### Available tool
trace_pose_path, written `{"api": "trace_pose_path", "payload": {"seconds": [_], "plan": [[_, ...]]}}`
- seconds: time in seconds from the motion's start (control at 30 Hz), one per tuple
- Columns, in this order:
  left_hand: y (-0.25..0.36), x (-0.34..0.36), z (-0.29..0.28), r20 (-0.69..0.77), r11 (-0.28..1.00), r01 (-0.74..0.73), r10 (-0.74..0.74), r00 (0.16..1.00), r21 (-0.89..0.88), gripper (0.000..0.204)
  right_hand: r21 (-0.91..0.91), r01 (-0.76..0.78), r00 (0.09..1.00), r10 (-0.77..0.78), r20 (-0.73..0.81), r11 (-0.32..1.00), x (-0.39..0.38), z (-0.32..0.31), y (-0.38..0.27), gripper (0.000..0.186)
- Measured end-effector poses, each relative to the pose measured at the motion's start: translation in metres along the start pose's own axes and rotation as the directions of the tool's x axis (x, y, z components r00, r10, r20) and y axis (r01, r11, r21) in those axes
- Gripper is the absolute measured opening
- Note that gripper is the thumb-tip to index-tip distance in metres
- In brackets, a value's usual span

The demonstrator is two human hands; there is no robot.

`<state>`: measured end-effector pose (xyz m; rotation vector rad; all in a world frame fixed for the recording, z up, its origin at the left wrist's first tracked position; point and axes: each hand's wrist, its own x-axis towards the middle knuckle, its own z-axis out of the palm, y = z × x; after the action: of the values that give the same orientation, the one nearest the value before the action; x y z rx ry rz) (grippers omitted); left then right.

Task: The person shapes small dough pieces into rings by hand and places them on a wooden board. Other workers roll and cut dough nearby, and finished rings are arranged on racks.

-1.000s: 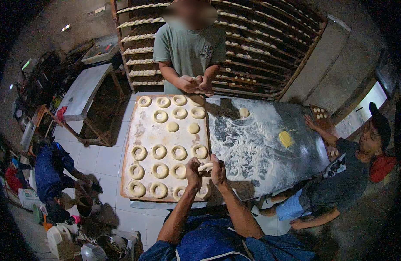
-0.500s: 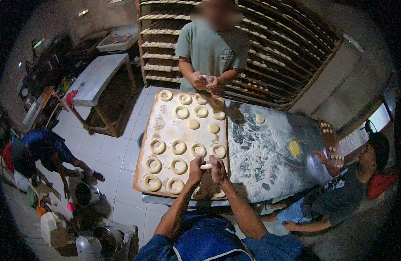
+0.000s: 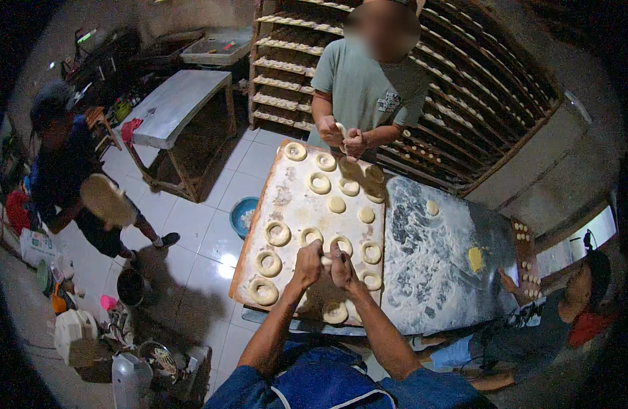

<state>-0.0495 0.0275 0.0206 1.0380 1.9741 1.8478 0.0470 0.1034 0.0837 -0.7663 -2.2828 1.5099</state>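
My left hand (image 3: 308,262) and my right hand (image 3: 342,266) are close together, both closed on a pale dough piece (image 3: 326,260) above a floured board (image 3: 281,194); the fingers hide much of it. Around them on the board lie several dough rings (image 3: 278,233), with two flat dough discs (image 3: 366,214) toward the middle. Beyond the board's far edge, a person in a grey-green T-shirt (image 3: 358,82) holds a dough ring (image 3: 341,135) in both hands.
A floury metal table (image 3: 436,273) adjoins on the right, where a co-worker (image 3: 559,334) leans beside it. At left, another person (image 3: 65,177) holds a round object (image 3: 108,201). A side table (image 3: 174,102), blue basin (image 3: 240,211), pots (image 3: 131,286) and racks (image 3: 286,63) surround us.
The view has swung left, shifting the board rightward in the picture. The bent-over person at left has straightened, now holding a round object. My hands stay closed on dough.
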Motion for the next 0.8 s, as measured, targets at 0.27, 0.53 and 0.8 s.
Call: {"api": "trace_pose_path", "payload": {"seconds": [0.27,0.53,0.8], "plan": [[-0.025,0.028,-0.025,-0.101,0.992,-0.098,0.105,0.989,0.081,0.037,-0.282,0.272,0.962,-0.249,0.114,0.92,0.045,0.027,0.02,0.032],[-0.043,0.052,-0.068,-0.122,0.952,-0.04,0.08,0.989,0.304,0.036,0.259,-0.1,0.965,0.03,0.261,0.961,0.089,0.048,-0.004,0.059],[-0.098,0.129,-0.113,-0.338,0.862,0.213,-0.052,0.94,0.46,0.034,-0.383,-0.011,0.997,-0.018,-0.073,0.924,0.138,0.067,-0.037,0.063]]}}
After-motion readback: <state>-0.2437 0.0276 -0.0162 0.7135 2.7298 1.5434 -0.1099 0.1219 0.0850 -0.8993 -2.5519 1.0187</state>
